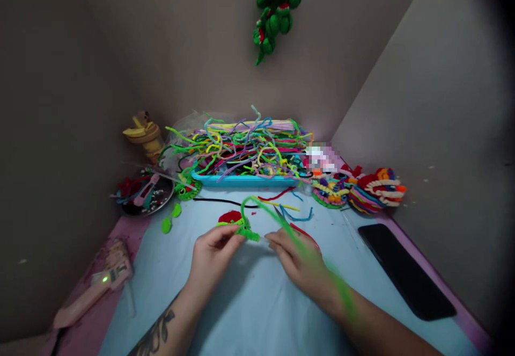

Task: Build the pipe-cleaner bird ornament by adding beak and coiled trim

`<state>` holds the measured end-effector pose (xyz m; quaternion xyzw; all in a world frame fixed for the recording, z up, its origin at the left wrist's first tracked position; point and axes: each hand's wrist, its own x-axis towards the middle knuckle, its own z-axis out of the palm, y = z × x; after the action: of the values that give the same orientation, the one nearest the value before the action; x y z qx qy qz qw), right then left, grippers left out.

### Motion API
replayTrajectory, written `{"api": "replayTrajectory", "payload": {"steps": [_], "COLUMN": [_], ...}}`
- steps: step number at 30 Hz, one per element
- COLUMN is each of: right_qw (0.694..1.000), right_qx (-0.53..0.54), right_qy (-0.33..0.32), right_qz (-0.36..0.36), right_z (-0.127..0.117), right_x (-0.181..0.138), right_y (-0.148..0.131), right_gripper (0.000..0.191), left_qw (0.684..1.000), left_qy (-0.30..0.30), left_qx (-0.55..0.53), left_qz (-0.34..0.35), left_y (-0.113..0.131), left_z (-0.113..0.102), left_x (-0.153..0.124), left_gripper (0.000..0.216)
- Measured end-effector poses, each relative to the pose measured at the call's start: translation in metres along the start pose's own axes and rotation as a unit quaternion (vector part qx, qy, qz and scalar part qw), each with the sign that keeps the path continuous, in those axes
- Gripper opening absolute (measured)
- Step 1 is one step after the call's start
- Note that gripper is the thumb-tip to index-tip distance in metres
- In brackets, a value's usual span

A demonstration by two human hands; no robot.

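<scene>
My left hand (pixel 217 246) pinches a small green piece of fuzzy pipe cleaner work (pixel 247 232), coiled at its right end. A red and lime part (pixel 230 218) shows just behind those fingertips. From the piece a long green pipe cleaner (pixel 277 216) arcs up and over my right wrist, its tail smeared by motion. My right hand (pixel 295 256) is closed on a thin, pale translucent stick (pixel 263 240) that meets the coiled end. Scissors with red handles (pixel 304 232) are partly hidden behind my right hand; whether it touches them I cannot tell.
A blue tray (pixel 249 181) heaped with pipe cleaners stands at the back. Loose pieces, including a black pipe cleaner (pixel 221 202), lie before it. A pink glue gun (pixel 98 289) and metal bowl (pixel 163 200) are left; a black phone (pixel 406 270) and colourful woven pieces (pixel 374 192) right.
</scene>
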<state>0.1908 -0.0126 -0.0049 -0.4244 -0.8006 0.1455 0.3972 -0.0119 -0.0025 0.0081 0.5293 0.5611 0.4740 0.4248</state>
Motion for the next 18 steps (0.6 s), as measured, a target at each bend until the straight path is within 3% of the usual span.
{"api": "replayTrajectory", "payload": {"steps": [11,18], "right_qw": [0.998,0.999], "right_qx": [-0.015,-0.019], "right_qy": [0.068,0.030], "right_qz": [-0.001,-0.023], "right_z": [0.0014,-0.0018], "right_x": [0.0024,0.0027], "right_y": [0.0004,0.0013], "right_gripper": [0.011,0.020], "left_qw": [1.000,0.997], "left_qy": [-0.020,-0.056], "left_qx": [-0.018,-0.041], "left_qz": [-0.004,-0.017], "left_y": [0.0029,0.0056], "left_z": [0.0034,0.0026], "left_x": [-0.0013,-0.0006], "left_gripper": [0.017,0.017]}}
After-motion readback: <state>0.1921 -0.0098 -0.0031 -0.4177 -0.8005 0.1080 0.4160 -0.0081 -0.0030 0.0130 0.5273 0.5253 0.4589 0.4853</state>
